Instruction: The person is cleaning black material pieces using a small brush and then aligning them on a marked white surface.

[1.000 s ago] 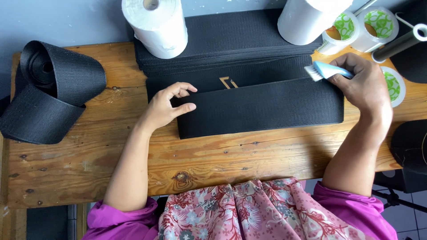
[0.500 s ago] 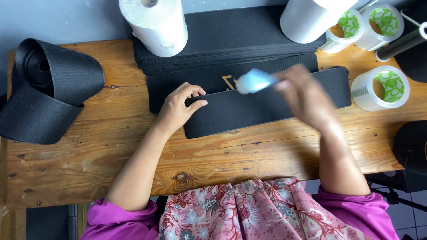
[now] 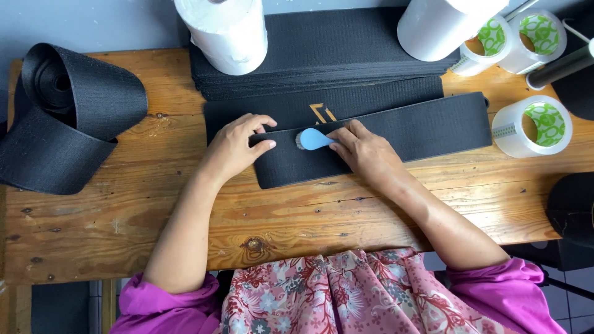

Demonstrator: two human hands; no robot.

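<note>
Right hand point(image 3: 365, 148) gripping blue brush point(image 3: 313, 139) on black strip point(image 3: 371, 139), left hand point(image 3: 238, 145) beside it, fingers spread, pressing strip's end, holding nothing.

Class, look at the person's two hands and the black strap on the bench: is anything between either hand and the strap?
Only the brush. The left hand presses straight on the strap. The right hand holds a small blue brush, whose head lies on the strap between the hands.
</note>
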